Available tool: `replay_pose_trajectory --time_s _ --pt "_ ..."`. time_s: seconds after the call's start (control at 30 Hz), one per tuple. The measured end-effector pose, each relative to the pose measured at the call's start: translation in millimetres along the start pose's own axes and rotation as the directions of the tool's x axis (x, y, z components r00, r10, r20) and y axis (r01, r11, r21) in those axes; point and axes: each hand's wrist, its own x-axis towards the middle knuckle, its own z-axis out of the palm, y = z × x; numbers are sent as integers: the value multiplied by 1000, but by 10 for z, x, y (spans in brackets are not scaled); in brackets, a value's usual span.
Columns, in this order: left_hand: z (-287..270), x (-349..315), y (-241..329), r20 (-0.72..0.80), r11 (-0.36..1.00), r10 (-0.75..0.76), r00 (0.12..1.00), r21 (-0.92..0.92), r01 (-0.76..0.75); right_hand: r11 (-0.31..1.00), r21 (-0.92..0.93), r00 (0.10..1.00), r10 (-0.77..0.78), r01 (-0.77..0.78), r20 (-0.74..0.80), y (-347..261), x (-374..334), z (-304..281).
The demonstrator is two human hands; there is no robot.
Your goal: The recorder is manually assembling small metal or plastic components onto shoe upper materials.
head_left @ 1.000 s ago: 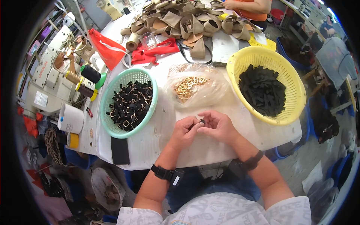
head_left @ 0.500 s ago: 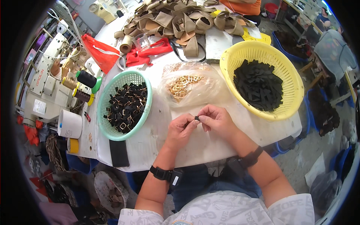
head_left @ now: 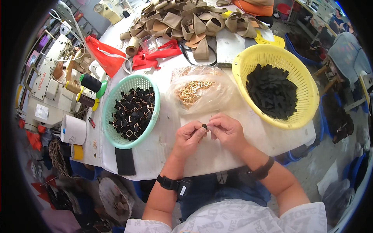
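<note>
Close together over the near part of the table, my left hand [head_left: 189, 136] and my right hand [head_left: 227, 130] meet fingertip to fingertip. A small black strap piece [head_left: 204, 126] is pinched in the left thumb and forefinger. The right fingers are pressed together at its other side; whether a metal ring is in them is too small to tell. Just beyond my hands lies a clear plastic bag [head_left: 217, 95] of gold-coloured metal rings [head_left: 193, 92]. A yellow basket [head_left: 309, 105] at right holds black strips [head_left: 271, 91]. In the mint-green basket [head_left: 107, 132] at left are black tabs looped on gold rings [head_left: 134, 112].
Tan strap pieces [head_left: 182, 19] are heaped at the far side, near red cloth [head_left: 155, 56]. A sewing machine [head_left: 50, 85] and thread spools [head_left: 90, 82] stand at left. A flat black rectangle [head_left: 125, 161] lies by the near left table edge.
Both hands still work at the black strap piece, the right one turned slightly and its fingers drawn closer together. The whole view has shifted a little.
</note>
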Motion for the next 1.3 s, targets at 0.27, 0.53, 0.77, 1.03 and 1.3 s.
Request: replay_pose_trajectory --time_s 0.27,0.53,0.77,1.03,1.3 --pt "-35 -1 -12 32 999 17 999 -37 -16 985 142 994 105 -102 -15 -10 -13 35" --pt "-12 18 53 49 1000 -1 999 -24 3 995 88 998 57 -56 -9 14 -26 46" --pt "-27 17 60 67 995 -24 997 -94 30 914 250 948 306 -319 91 -102 79 -21" --pt "-118 -5 60 227 898 -137 964 -382 217 919 237 939 266 -316 220 -144 64 -34" --pt "-114 23 27 188 884 -100 977 -433 174 922 259 941 225 -289 251 -85 79 -100"
